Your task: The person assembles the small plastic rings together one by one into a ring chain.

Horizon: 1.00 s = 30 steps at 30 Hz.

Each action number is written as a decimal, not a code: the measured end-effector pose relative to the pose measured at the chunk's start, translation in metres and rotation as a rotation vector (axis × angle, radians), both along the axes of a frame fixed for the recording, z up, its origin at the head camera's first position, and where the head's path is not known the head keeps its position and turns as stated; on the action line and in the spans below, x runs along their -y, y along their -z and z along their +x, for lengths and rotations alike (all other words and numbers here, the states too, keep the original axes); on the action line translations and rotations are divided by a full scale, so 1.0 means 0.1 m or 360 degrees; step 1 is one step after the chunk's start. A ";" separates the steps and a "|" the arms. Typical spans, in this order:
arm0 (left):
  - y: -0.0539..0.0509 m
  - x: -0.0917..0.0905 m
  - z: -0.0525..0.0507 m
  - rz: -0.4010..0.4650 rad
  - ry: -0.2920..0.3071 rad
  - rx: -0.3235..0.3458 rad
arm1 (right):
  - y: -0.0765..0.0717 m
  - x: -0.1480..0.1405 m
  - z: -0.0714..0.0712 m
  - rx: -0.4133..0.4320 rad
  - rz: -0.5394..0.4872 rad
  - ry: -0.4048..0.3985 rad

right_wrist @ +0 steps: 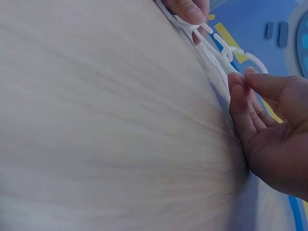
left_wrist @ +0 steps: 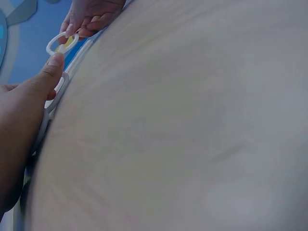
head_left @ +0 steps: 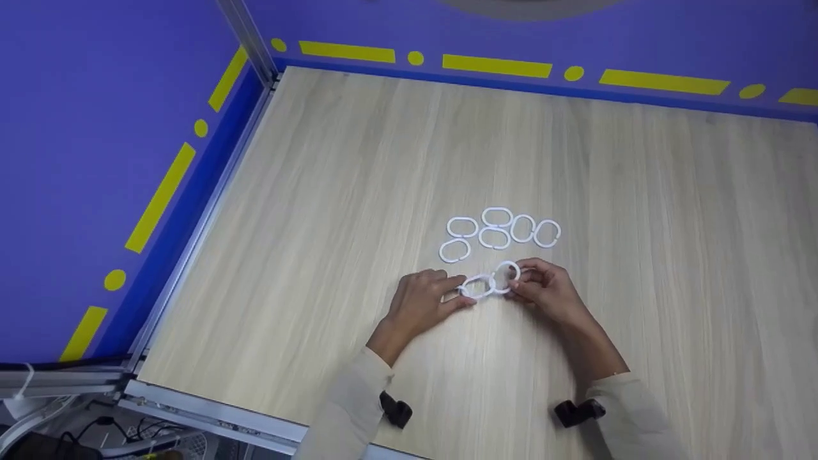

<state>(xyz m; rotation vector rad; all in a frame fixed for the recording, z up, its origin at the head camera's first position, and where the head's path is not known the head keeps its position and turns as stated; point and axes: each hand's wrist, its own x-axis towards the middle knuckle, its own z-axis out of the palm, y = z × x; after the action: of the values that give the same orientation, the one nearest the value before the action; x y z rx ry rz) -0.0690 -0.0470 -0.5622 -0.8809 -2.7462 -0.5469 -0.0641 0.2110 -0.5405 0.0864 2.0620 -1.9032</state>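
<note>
In the head view my left hand (head_left: 423,300) pinches a white oval ring (head_left: 478,296) between thumb and fingers. My right hand (head_left: 551,291) pinches another white ring (head_left: 518,271) by its right side. The two rings meet and overlap between the hands, above the wooden table. Part of a further white piece shows at the left fingertips, mostly hidden. The left wrist view shows the left thumb (left_wrist: 41,86) against a ring (left_wrist: 49,47). In the right wrist view, the right thumb and index finger (right_wrist: 276,120) pinch a ring's edge, with white links stretching to the left hand (right_wrist: 190,10).
Several loose white rings (head_left: 494,239) lie in a cluster on the wooden table (head_left: 307,223), just beyond the hands. Blue panels with yellow marks (head_left: 496,65) stand along the back and left edges. A metal rail (head_left: 211,406) borders the front left.
</note>
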 end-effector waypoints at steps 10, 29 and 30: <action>-0.06 0.07 -0.01 0.0004 -0.0128 0.0071 | 0.01 0.02 -0.03 0.0094 0.0145 0.0015; -0.16 -0.22 0.04 -0.0197 -0.0208 0.0071 | -0.01 0.03 -0.03 0.0142 0.0059 0.0031; -0.15 -0.18 0.05 -0.0185 -0.0212 0.0063 | -0.01 0.02 -0.03 0.0149 0.0072 0.0034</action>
<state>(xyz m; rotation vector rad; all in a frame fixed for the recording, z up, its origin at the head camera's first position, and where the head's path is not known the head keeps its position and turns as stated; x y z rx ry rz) -0.0638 -0.0290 -0.5474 -0.7113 -2.8710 -0.3882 -0.0675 0.2088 -0.5393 0.2051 2.0496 -1.8291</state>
